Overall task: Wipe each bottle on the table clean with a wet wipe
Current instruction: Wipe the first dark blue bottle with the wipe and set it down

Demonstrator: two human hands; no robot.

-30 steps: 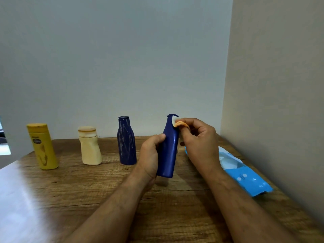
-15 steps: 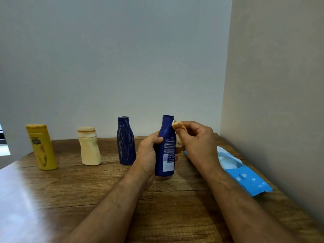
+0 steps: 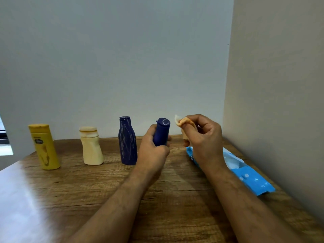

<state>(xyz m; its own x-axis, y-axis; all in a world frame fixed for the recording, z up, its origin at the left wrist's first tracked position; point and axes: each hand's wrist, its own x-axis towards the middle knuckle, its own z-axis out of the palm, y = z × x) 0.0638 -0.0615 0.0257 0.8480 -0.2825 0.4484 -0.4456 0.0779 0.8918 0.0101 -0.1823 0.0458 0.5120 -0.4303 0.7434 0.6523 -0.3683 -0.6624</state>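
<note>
- The left hand [image 3: 152, 151] is gripping a small blue bottle [image 3: 161, 131] above the surface [image 3: 175, 199], cap tipped toward the camera.
- The right hand [image 3: 204, 137] is pinching a soiled wipe [image 3: 182, 122] just beside the cap, apart.
- Judging by this, wiping is mid-bottle; next, the wipe needs pressing onto the cap.

The left hand [image 3: 152, 151] covers the lower body of the small blue bottle [image 3: 161, 131]. Most of the wipe [image 3: 184, 122] is bunched inside the right hand [image 3: 204, 137], whose wrist hides the near end of the blue wipe pack [image 3: 249, 176]. The yellow bottle [image 3: 44, 146] label is too blurred to read.
</note>
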